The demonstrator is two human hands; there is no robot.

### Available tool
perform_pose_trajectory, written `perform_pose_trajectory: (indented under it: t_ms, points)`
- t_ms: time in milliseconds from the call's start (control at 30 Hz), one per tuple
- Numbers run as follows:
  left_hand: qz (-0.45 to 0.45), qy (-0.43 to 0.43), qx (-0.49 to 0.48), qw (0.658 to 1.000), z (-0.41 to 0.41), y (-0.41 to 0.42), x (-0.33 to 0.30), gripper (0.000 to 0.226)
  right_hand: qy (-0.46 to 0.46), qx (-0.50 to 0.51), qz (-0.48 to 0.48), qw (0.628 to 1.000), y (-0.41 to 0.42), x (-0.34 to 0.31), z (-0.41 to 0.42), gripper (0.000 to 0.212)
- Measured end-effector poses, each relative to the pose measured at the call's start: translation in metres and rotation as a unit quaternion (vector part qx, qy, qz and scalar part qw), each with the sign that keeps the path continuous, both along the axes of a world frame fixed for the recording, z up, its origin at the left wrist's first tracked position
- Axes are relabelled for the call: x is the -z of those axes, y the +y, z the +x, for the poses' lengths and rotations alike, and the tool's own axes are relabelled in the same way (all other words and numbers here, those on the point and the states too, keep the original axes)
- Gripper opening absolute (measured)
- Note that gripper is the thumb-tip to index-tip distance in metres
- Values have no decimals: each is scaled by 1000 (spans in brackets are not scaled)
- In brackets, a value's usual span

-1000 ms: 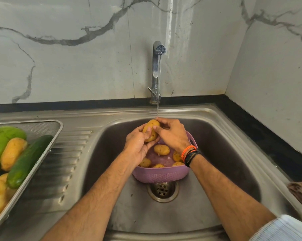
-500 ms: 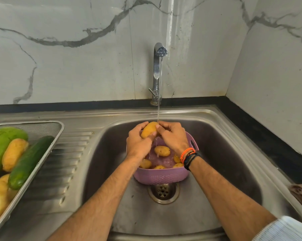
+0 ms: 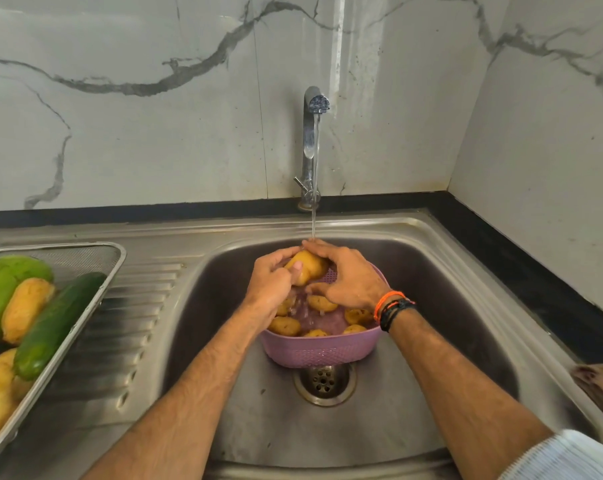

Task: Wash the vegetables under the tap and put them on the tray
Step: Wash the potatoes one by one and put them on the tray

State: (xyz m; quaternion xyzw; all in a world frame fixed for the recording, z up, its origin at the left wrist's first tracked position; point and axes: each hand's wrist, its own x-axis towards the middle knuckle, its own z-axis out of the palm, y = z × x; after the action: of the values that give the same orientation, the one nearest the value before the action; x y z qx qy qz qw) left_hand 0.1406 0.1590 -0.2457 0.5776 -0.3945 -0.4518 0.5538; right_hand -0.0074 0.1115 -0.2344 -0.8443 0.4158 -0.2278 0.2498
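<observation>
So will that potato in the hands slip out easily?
Probably a bit. The potato is wet from the tap stream, so likely slippery. It looks rounded, so it may roll if dropped. Both the left hand and right hand curl round it.

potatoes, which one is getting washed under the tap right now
The potato held up in both hands, left hand and right hand, under the water. The others lie in the purple basket or on the tray.

We record two bare forearms; an orange cord bracelet (image 3: pixel 389 298) and black braided bands (image 3: pixel 397 311) on our right wrist; a white ribbed sleeve (image 3: pixel 563 459).
</observation>
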Motion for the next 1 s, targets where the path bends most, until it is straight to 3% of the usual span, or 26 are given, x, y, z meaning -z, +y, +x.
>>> perform_pose_trajectory:
  t_ms: [67, 233, 433, 667, 867, 1000]
  points:
    - [9, 35, -16, 999, -3, 1, -1, 28, 6, -2, -21, 1000, -2, 3, 0, 80]
    - [23, 156, -47, 986, -4, 4, -10, 16, -92, 57, -107, 988, -1, 1, 1, 51]
    - [11, 114, -21, 993, -4, 3, -7, 17, 21, 2, -76, 997, -1, -1, 5, 68]
    - [11, 108, -46, 993, -5, 1, -5, 18, -49, 66, -135, 987, 1, 2, 2, 49]
    - [-17, 27, -16, 999, -7, 0, -1, 26, 34, 13, -98, 995, 1, 1, 5, 74]
    - [-11, 35, -51, 998, -7, -1, 0, 22, -15, 43, -136, 990, 2, 4, 3, 60]
